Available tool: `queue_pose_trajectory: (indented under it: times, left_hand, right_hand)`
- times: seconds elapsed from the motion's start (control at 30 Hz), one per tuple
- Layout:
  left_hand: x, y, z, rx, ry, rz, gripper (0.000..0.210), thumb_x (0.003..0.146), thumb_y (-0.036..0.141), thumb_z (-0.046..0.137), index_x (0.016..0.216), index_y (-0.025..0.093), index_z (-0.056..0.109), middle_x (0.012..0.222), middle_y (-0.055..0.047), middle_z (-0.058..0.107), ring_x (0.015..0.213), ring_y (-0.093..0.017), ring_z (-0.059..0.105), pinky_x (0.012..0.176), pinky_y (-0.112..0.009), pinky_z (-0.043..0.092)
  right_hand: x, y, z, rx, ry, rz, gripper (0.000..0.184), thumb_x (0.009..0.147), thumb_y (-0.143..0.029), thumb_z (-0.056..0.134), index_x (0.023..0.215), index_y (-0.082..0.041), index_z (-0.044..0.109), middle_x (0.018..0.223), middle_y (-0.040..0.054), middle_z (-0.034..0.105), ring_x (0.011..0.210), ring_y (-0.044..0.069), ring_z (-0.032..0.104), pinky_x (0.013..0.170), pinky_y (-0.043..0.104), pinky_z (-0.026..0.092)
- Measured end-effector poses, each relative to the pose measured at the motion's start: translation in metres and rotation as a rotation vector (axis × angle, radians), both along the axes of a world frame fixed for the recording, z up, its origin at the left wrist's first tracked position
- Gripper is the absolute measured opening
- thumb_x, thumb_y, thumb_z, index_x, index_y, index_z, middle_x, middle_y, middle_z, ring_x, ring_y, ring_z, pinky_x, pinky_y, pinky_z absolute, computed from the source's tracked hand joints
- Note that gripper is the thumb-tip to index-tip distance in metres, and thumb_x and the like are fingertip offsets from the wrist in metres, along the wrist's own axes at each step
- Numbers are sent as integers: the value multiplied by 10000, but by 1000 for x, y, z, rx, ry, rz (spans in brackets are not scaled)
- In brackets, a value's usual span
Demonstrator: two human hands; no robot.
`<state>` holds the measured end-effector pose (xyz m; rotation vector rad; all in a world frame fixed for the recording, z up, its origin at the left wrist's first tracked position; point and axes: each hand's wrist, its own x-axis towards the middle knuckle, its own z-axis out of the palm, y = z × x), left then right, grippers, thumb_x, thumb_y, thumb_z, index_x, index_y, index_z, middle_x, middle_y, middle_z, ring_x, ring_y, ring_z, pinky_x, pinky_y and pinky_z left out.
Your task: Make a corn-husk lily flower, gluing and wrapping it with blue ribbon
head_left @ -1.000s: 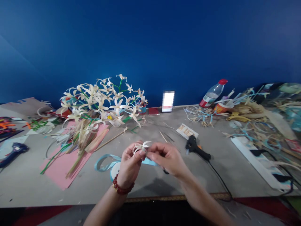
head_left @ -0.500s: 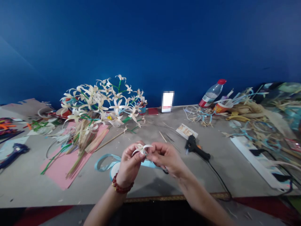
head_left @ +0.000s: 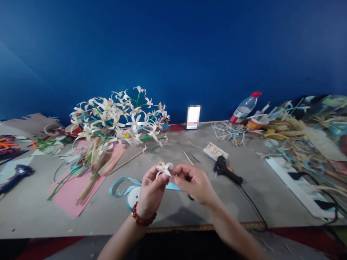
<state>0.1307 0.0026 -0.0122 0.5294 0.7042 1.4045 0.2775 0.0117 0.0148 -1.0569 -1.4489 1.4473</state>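
A white artificial flower (head_left: 164, 169) with narrow curling petals is pinched between the thumb and fingers of my left hand (head_left: 153, 184). Its stem is hidden behind the fingers. My right hand (head_left: 193, 180) is closed at the flower's right side, thumb against fingertips; what is in that pinch is too small to make out. Beneath my hands lies a white spool (head_left: 133, 198) with light blue ribbon (head_left: 116, 188) looping off to the left. More of the ribbon shows below the right fingers.
White flowers on green stems (head_left: 135, 122) stand at the back left, behind pink paper (head_left: 65, 195) with dried strips. To the right are a black glue gun (head_left: 227, 171) with its cord, a power strip (head_left: 295, 187), and a bottle (head_left: 244, 108). A blue glue gun (head_left: 16, 178) lies far left.
The flower has turned in my fingers so its petals open more towards me. My left hand has shifted slightly right, and my right fingers have changed their grip beside the flower.
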Motion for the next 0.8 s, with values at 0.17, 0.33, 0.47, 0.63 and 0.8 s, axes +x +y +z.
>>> queue_pose_trajectory:
  times: [0.17, 0.33, 0.47, 0.63, 0.8]
  left_hand:
    - [-3, 0, 2, 41, 55, -65, 208, 625, 246, 879, 709, 169, 705, 794, -6, 614, 689, -105, 551, 623, -202, 418]
    - [-4, 1, 6, 61, 79, -83, 221, 622, 261, 872, 662, 158, 681, 799, -21, 617, 715, -129, 557, 658, -225, 439]
    - [-3, 1, 6, 80, 62, -86, 221, 640, 266, 864, 660, 156, 672, 781, -17, 597, 723, -131, 557, 667, -226, 444]
    - [1, 1, 2, 81, 20, -93, 236, 642, 285, 868, 684, 167, 668, 777, -10, 594, 733, -133, 562, 679, -232, 454]
    - [5, -1, 2, 22, -16, -33, 257, 622, 283, 884, 764, 184, 694, 820, -7, 634, 789, -138, 592, 755, -244, 473]
  right_hand:
    - [6, 10, -2, -222, 166, 138, 287, 726, -409, 787, 754, -159, 649, 467, -94, 444, 379, 40, 316, 371, 181, 190]
    - [1, 12, -9, -356, 363, 168, 377, 637, -412, 861, 674, -161, 582, 513, -92, 471, 360, 12, 289, 361, 176, 157]
    - [-4, 7, -12, -348, 393, 117, 365, 666, -397, 842, 646, -169, 557, 466, -104, 426, 345, 14, 272, 367, 180, 154]
    - [-8, 2, -10, -301, 375, 38, 398, 643, -440, 823, 632, -191, 513, 489, -94, 422, 369, 30, 285, 362, 180, 172]
    - [-11, -4, -5, -50, 107, -71, 283, 785, -410, 682, 663, -190, 551, 482, -85, 391, 406, 56, 289, 403, 201, 216]
